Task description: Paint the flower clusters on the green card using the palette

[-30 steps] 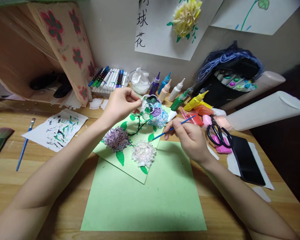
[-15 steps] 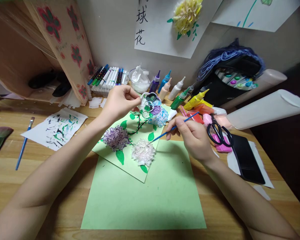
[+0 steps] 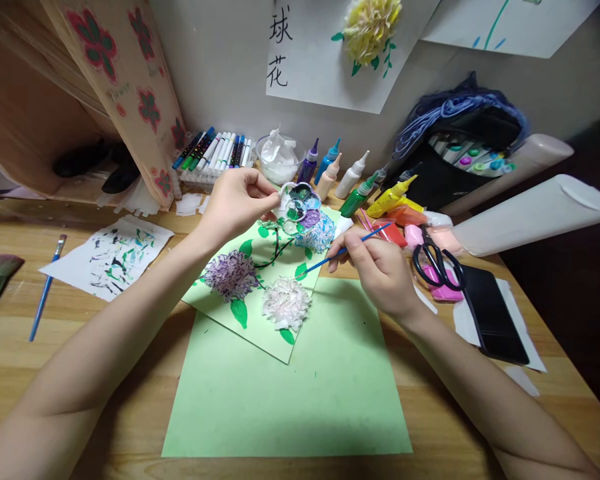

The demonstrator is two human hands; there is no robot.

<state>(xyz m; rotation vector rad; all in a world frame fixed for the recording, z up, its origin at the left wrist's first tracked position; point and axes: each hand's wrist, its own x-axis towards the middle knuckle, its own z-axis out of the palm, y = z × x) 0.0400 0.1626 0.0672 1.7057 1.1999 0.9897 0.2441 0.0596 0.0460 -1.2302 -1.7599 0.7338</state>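
In the head view, the left hand (image 3: 243, 200) pinches a paint tray (image 3: 300, 208) over the top of the card (image 3: 263, 337). The right hand (image 3: 377, 267) is curled around a thin blue brush (image 3: 316, 267). Its tip is at the pale flower (image 3: 286, 303) on the card; I can't tell if they touch. The purple flower (image 3: 231, 275), blue flower (image 3: 319, 233) and green leaves (image 3: 239, 313) look done. The pale one seems left, with hardly any colour.

a grey wall (image 3: 220, 67) stands behind a light-brown wooden desk (image 3: 7, 370).

L & R hands (image 3: 387, 273) bare, w/ slim, bare forearms (image 3: 145, 320).
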